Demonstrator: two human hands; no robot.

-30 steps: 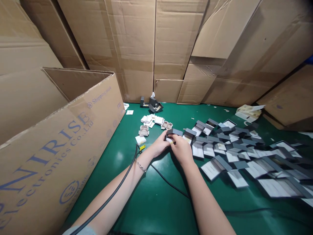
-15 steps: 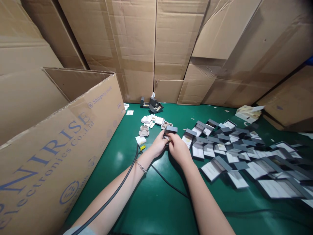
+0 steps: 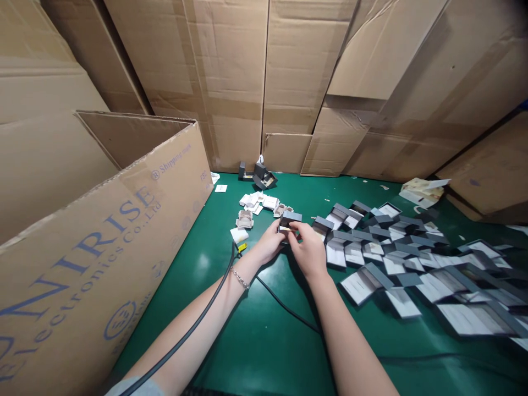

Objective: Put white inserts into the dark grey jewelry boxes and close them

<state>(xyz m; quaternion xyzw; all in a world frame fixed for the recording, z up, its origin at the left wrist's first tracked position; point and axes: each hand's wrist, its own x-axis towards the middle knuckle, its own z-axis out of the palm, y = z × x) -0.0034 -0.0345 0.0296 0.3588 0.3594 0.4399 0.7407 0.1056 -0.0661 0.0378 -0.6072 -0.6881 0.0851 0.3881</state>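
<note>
A small dark grey box (image 3: 291, 216) with its lid raised is in my left hand (image 3: 270, 242), whose fingers wrap its left side. My right hand (image 3: 308, 250) is at the box's front, thumb and forefinger pinched together at its opening. A thin pale, yellowish edge shows by those fingertips; what it belongs to is too small to make out. Left of the hands lie a moulded grey-brown tray piece (image 3: 245, 220) and a white paper piece (image 3: 239, 235). A black cable with a yellow tag (image 3: 242, 248) runs over my left forearm.
Many open grey boxes with white insides (image 3: 365, 283) cover the right of the green table (image 3: 264, 330). White pieces (image 3: 258, 201) and dark open boxes (image 3: 264, 177) lie farther back. A large carton (image 3: 173, 220) stands left; cardboard (image 3: 231, 82) walls the back.
My right hand has shifted slightly, its fingers now pinched higher at the box's opening, where a pale edge shows. My left hand keeps its hold. The view has moved a little.
</note>
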